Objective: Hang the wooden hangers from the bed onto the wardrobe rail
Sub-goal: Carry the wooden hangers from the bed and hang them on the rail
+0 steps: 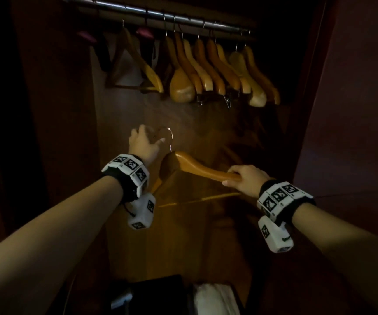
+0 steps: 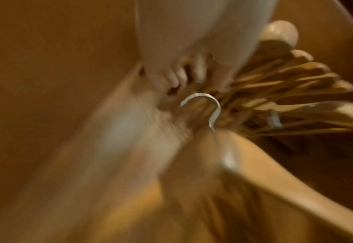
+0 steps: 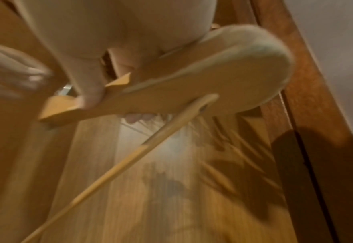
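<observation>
The right hand (image 1: 246, 179) grips the wooden hanger's (image 1: 197, 169) shoulder while left hand (image 1: 143, 144) fingers pinch its hook (image 1: 168, 133), aiming it at the wardrobe rail (image 1: 160, 15).

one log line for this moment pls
phase: carrying to rail | right hand: grips wooden hanger arm | left hand: at hook | rail: hangers already hung

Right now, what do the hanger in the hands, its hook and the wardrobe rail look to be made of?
Hanger: wood, it seems, honey-coloured with a smooth, slightly glossy finish that catches highlights.
Hook: thin bent metal wire, silvery; the left hand is at it, the right hand grips the hanger's arm.
Rail: a round bar, probably polished metal, given its bright streaks.
</observation>
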Available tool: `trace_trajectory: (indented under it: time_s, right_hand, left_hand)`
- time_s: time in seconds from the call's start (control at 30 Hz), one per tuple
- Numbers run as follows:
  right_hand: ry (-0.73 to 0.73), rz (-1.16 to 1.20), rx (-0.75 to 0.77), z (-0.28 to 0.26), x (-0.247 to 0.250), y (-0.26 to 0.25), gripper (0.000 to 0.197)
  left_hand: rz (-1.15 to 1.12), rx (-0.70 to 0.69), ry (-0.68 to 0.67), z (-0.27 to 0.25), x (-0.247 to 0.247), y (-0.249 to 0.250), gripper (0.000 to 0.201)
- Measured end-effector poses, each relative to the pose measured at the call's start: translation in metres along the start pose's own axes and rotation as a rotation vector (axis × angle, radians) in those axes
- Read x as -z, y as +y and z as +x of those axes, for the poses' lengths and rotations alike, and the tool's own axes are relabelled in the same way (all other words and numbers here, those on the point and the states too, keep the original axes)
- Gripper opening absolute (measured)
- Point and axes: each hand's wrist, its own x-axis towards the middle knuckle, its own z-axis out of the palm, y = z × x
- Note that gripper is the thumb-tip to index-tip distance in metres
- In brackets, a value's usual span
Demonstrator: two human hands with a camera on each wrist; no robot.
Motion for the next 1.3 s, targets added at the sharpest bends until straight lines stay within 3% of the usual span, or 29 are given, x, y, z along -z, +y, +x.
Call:
trace_trajectory:
  time_s: [0.07,0.17,0.23,0.37,0.43,0.53,0.63,0.7,0.77,0.83,0.9,1.0,1.13,1.23,1.3]
  right_hand:
    - [0.038,0.005,-0.056,0.0,0.0,-0.004,0.024]
    - [0.087,-0.054,-0.102,0.0,0.004,-0.013,0.029]
    - [0.112,-0.115,-0.116,-0.001,0.007,-0.016,0.032]
    - [0.129,-0.15,-0.2,-0.011,0.014,-0.014,0.034]
    - [0.092,-0.149,-0.242,-0.018,0.015,-0.005,0.035]
    - [-0.047,-0.105,-0.25,-0.03,0.021,0.013,0.038]
    - [-0.192,-0.095,-0.256,-0.048,0.04,0.031,0.053]
    - [-0.221,0.006,-0.292,-0.062,0.052,0.042,0.059]
    - [-0.172,0.253,-0.355,-0.072,0.057,0.05,0.056]
    - [-0.023,0.394,-0.413,-0.076,0.062,0.053,0.045]
    - [0.117,0.39,-0.442,-0.076,0.07,0.052,0.034]
    - [0.211,0.385,-0.45,-0.075,0.083,0.05,0.03]
    - [0.266,0.354,-0.508,-0.076,0.089,0.051,0.031]
    - [0.316,0.31,-0.546,-0.076,0.092,0.048,0.03]
    - [0.331,0.259,-0.565,-0.076,0.094,0.045,0.031]
  left_hand:
    - [-0.113,0.107,-0.093,-0.006,-0.017,0.001,0.032]
    - [-0.327,0.319,-0.617,-0.026,-0.05,0.013,0.058]
    - [-0.427,0.389,-0.824,-0.04,-0.073,0.028,0.061]
    - [-0.79,0.554,-0.699,-0.048,-0.108,0.058,0.037]
    - [-0.843,0.602,-0.7,-0.05,-0.12,0.069,0.023]
    - [-0.811,0.578,-0.774,-0.057,-0.139,0.081,0.014]
    - [-0.813,0.546,-0.798,-0.057,-0.153,0.091,0.012]
    - [-0.838,0.529,-0.794,-0.053,-0.158,0.098,0.014]
    - [-0.823,0.496,-0.822,-0.05,-0.164,0.105,0.016]
    - [-0.781,0.441,-0.846,-0.047,-0.169,0.115,0.022]
    - [-0.737,0.386,-0.87,-0.045,-0.172,0.125,0.028]
    - [-0.606,0.282,-0.918,-0.035,-0.173,0.135,0.043]
    - [-0.453,0.095,-0.665,-0.014,-0.161,0.15,0.081]
    - [-0.627,-0.011,-0.516,-0.005,-0.146,0.174,0.092]
    - [-0.749,0.017,-0.463,0.004,-0.143,0.189,0.108]
